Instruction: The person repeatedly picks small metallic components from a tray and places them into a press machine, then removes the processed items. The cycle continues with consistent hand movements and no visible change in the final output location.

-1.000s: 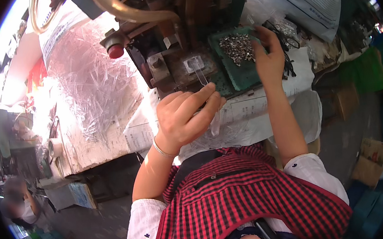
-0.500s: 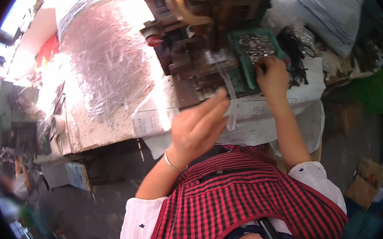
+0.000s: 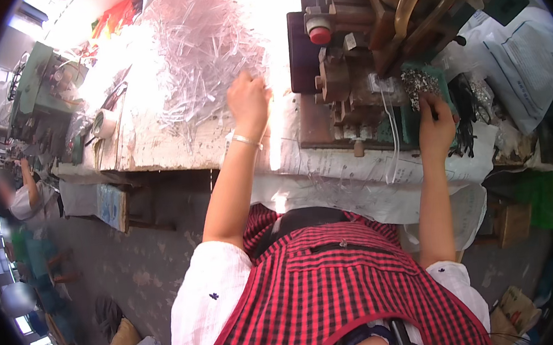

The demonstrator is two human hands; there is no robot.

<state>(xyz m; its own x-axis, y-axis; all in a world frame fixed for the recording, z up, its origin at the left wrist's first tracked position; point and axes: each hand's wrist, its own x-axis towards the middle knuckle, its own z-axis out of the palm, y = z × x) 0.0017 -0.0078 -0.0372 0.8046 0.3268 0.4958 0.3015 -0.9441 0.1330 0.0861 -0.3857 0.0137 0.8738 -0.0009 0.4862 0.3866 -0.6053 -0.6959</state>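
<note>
My left hand point(image 3: 249, 102) is at the right edge of a heap of clear plastic strips point(image 3: 196, 60), its fingers curled together. Whether a strip is between them cannot be made out. At the right, my right hand point(image 3: 437, 127) reaches over the near end of a green tray point(image 3: 442, 77) holding small shiny metal parts point(image 3: 418, 85). Its thumb and fingers are drawn together at the parts, and what they pinch is too small to name. Between the hands stands a bench machine point(image 3: 354, 75), from which a clear strip point(image 3: 393, 138) hangs over the bench edge.
A red button point(image 3: 320, 35) is on the machine's left side, and a yellowish tube point(image 3: 410, 0) curves above it. Black strands point(image 3: 463, 111) and a white sack point(image 3: 512, 63) lie right of the tray. A tape roll point(image 3: 105, 123) sits at the left. Another person point(image 3: 22, 193) is far left.
My left hand has gone from in front of the machine, left and away from me, to the plastic heap, its fingers now curled. My right hand stays at the tray. The view has shifted left.
</note>
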